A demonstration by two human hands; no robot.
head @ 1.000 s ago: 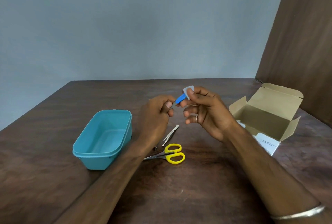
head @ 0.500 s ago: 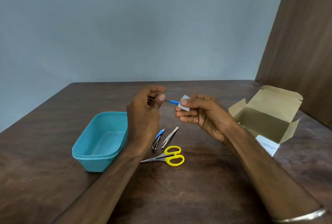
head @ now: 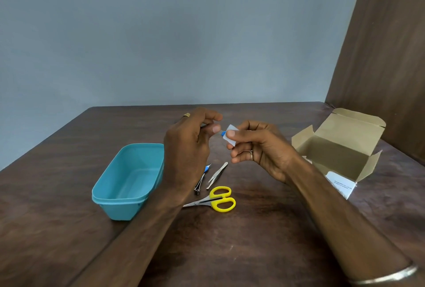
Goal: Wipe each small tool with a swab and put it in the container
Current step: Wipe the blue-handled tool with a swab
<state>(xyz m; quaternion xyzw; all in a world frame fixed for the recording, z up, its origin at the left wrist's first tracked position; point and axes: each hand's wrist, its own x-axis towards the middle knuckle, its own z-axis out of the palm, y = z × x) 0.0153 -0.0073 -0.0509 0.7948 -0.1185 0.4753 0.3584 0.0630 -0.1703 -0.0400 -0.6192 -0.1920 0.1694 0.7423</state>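
Observation:
My left hand [head: 188,146] pinches a thin tool with a blue handle [head: 222,133] above the table. My right hand [head: 255,146] pinches a small white swab [head: 231,138] folded around the tool's blue end. Most of the tool is hidden by fingers. Below the hands lie a nail clipper with a blue tip [head: 202,179], silver tweezers [head: 217,175] and yellow-handled scissors [head: 217,200]. The teal container [head: 128,204] stands to the left, with nothing visible inside.
An open cardboard box [head: 340,146] sits at the right on the dark wooden table [head: 253,240], with a white leaflet [head: 340,185] in front of it. A grey wall and a brown panel stand behind.
The hands drew apart along the tool, then came close again; the swab now covers nearly all of the blue handle. My left hand rose, uncovering the nail clipper on the table.

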